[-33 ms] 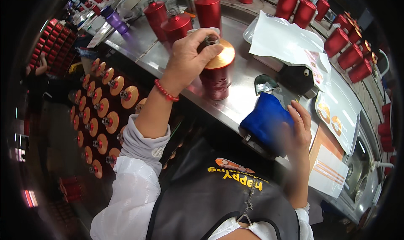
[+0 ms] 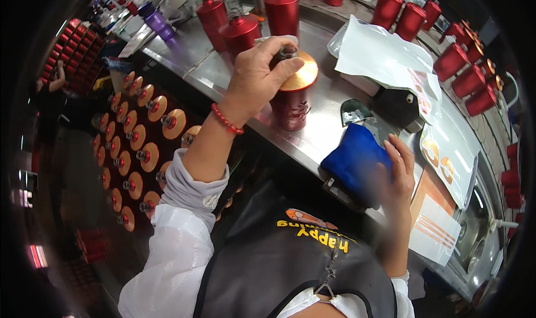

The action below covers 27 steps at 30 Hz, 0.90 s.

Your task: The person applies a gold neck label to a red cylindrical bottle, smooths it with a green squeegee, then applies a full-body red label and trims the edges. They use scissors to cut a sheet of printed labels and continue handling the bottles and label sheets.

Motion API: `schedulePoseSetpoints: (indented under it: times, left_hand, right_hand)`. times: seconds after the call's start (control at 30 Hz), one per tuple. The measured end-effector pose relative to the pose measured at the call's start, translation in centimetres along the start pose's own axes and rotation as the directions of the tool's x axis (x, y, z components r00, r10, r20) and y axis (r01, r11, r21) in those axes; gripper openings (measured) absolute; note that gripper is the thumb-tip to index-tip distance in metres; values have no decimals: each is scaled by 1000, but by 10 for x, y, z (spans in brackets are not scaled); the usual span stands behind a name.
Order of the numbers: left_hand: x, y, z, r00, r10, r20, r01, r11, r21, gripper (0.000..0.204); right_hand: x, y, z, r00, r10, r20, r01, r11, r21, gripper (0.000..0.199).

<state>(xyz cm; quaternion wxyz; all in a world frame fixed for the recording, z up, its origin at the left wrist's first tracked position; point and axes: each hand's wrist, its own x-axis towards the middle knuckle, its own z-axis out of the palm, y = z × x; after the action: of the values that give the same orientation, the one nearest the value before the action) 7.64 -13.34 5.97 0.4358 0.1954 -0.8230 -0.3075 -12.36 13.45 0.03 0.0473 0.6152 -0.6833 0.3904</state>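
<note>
My left hand comes down from above and grips the neck of a dark red canister with a gold top. The canister stands upright on the steel counter. A red bead bracelet circles that wrist. My right hand, blurred, rests against a blue cloth lying at the counter's near edge, with its fingers curled over the cloth's right side.
Three more red canisters stand just behind the held one. A white plastic bag lies over a black device. Several red canisters line the far right. A rack of gold-topped canisters sits below the counter at left.
</note>
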Motion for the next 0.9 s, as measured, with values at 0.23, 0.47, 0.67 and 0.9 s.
schedulePoseSetpoints:
  times: [0.23, 0.47, 0.67, 0.9]
  left_hand:
    - [-55, 65, -23, 931, 18, -365, 12, 997, 81, 26]
    - [-149, 174, -154, 940, -74, -334, -60, 926, -372, 25]
    - [-299, 301, -289, 667, -129, -734, 464, 842, 274, 28]
    - [-438, 224, -329, 345, -35, -938, 916, 229, 329, 40]
  right_hand:
    - [15, -5, -25, 991, -87, 105, 81, 995, 58, 32]
    - [34, -23, -28, 931, -336, 142, 313, 936, 164, 33]
    - [31, -52, -4, 890, -403, 214, 324, 888, 326, 32]
    - [31, -93, 35, 857, -447, 258, 318, 851, 418, 33]
